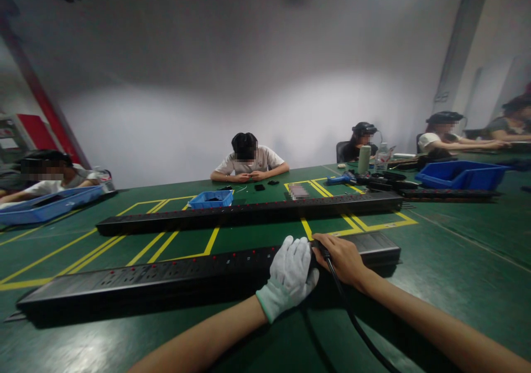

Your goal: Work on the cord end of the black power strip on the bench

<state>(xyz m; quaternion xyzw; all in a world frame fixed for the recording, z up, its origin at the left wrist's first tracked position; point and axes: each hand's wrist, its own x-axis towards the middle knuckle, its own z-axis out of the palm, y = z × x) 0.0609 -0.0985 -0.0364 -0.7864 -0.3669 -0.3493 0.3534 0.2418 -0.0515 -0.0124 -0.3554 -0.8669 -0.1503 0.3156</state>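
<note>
A long black power strip [166, 270] with rows of sockets and small red parts lies across the near table. My left hand [288, 276], in a white glove with a mint cuff, is closed over the strip right of its middle. Its fingers lie across the top and the thumb is at the near side. Just beside it, my bare right hand [342, 257] grips the black plug end of a cable [352, 312] at the strip's top. Fingers hide the plug's tip, so I cannot tell whether it sits in a socket. The cable runs down toward me.
A second power strip [249, 212] lies farther back. Blue bins [211, 199] stand behind it, at left [53, 204] and at right [460, 174]. A blue-handled tool [341, 179], a green bottle [364, 160] and dark parts are at back right. Several people sit around the table.
</note>
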